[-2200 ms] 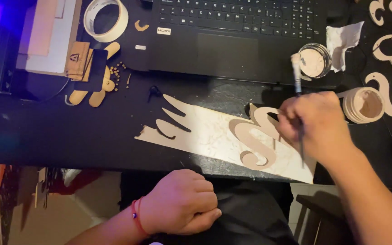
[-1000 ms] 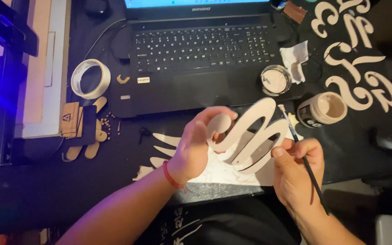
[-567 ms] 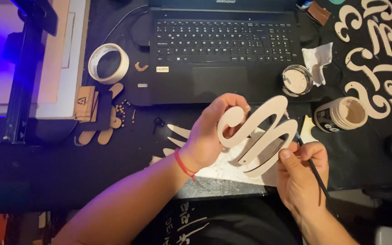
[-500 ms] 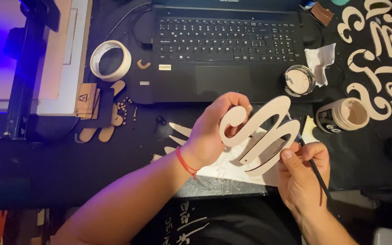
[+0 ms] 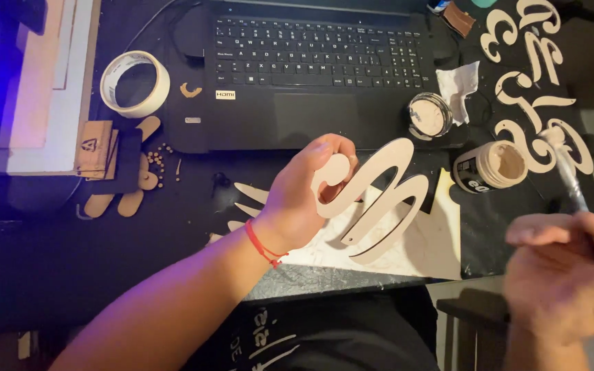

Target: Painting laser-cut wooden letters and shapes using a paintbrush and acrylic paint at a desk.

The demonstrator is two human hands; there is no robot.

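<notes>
I have my left hand [image 5: 304,199] grasping the curly wooden cutout [image 5: 372,199], fingers [image 5: 324,148] wrapped over its upper loop, lifted just in front of the laptop [image 5: 311,69] and above the paper sheet [image 5: 407,247] on the dark surface [image 5: 70,254]. My right hand [image 5: 572,275], blurred and well to the right of the laptop, has its fingers clenched on a thin brush [image 5: 568,175]. An open paint jar [image 5: 491,166] lies just right of the laptop's front corner, with its lid [image 5: 429,115] beside it. A tape roll [image 5: 134,83] sits left of the laptop.
</notes>
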